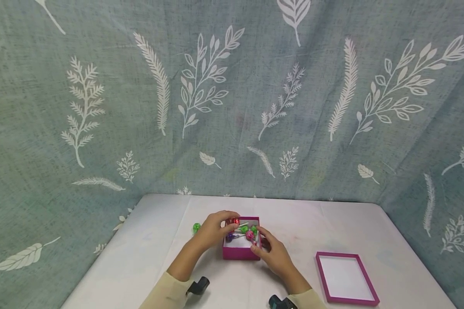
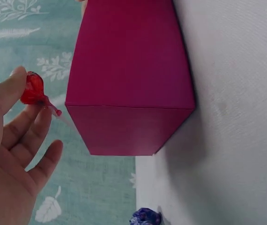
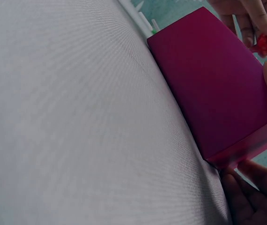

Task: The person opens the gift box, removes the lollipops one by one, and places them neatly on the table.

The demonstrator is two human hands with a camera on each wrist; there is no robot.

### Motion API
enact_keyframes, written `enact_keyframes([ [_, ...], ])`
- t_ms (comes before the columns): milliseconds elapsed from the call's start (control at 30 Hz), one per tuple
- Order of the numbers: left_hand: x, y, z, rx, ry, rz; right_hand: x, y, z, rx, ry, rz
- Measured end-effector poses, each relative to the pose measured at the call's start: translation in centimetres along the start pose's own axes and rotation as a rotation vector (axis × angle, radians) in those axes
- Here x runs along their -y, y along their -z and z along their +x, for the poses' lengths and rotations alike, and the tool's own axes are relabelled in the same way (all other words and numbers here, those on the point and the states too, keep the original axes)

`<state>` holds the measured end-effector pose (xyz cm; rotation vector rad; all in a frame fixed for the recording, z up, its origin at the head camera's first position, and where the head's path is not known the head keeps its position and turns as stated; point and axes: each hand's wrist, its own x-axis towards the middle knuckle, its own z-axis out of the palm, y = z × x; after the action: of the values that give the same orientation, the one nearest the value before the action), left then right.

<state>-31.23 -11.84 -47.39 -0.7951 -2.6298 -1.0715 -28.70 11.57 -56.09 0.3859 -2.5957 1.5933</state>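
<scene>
A magenta box (image 1: 241, 253) with a white inside stands on the table, its top uncovered. Over its far left corner my left hand (image 1: 213, 228) pinches a red wrapped lollipop (image 2: 33, 89) between thumb and fingers, the stick pointing toward the box. My right hand (image 1: 275, 254) grips the right side of the box, thumb at the rim and fingers along the outer wall. Inside lie a pink lollipop (image 1: 249, 235), a purple lollipop (image 1: 230, 237) and green ones (image 1: 244, 229).
A green lollipop (image 1: 196, 228) lies on the table left of the box, partly behind my left hand. In the left wrist view a dark blue wrapped candy (image 2: 145, 217) sits on the white cloth. The magenta-rimmed lid (image 1: 352, 301) lies to the right, its white inside up.
</scene>
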Motion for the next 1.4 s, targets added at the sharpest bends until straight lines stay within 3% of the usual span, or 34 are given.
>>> enact_keyframes([
  [167,-0.2,0.2,0.2,-0.059,-0.036,-0.014,0.2,0.1,-0.1,0.0,0.01,0.008],
  [333,-0.1,0.5,0.3,-0.144,-0.113,0.007,0.2,0.2,-0.1,0.0,0.03,0.01],
  [500,0.1,0.9,0.3,-0.218,-0.142,-0.054,0.1,0.1,-0.2,0.003,0.025,0.014],
  [767,0.6,0.9,0.2,-0.236,-0.029,-0.087,0.3,0.2,-0.2,0.004,0.009,0.014],
  [1033,1.0,1.0,-0.1,-0.213,-0.002,-0.096,0.1,0.1,-0.3,0.008,0.002,0.006],
  [1400,2.4,2.6,-0.8,-0.204,0.111,-0.066,0.2,0.2,-0.2,0.017,-0.006,0.019],
])
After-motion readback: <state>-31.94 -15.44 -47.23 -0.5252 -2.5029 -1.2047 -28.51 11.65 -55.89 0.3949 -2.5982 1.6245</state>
